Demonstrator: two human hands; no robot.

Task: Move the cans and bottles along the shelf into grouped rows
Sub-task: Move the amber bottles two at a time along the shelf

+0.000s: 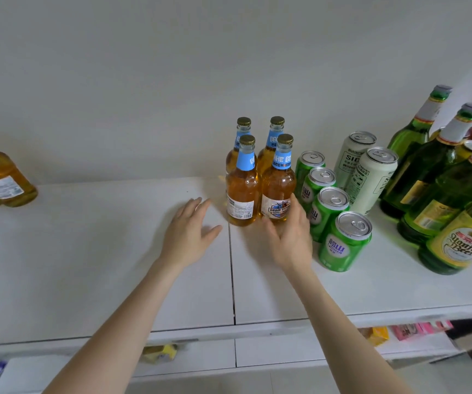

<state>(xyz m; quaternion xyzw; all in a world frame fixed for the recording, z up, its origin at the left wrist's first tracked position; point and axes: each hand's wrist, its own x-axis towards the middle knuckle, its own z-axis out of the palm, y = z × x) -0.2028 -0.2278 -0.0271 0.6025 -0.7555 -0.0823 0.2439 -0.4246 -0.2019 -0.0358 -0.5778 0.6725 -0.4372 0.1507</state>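
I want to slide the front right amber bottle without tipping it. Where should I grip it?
Probably low on the body, around the label of the front right amber bottle, coming from the front: it stands upright, with a bottle close on its left and green cans on its right.

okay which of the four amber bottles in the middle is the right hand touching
The front-right amber bottle, the one whose shield-logo label faces the camera. The right hand rests against its lower right side; the other three stand untouched.
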